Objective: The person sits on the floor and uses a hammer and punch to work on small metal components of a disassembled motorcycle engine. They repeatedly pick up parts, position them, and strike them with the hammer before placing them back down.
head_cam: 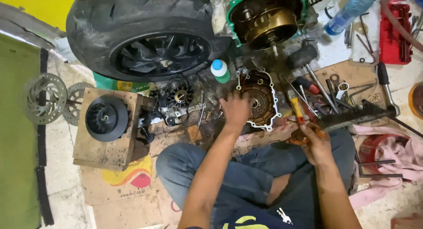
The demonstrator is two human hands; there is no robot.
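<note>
Crossed legs in blue jeans (246,176) nearest, left hand (235,111) spread flat, partly hiding round greasy engine cover (261,99) with pale gasket rim on the floor, right hand (315,143) closed around an orange-handled tool (300,123), tip indistinct amid clutter, black tyre (141,30) cut off above

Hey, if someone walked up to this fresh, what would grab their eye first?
Probably the big black rear tyre at top left, with the opened engine's brass-coloured clutch beside it. Below, the left hand rests on a round engine cover lying on the floor, while the right hand grips an orange-handled tool.
</note>
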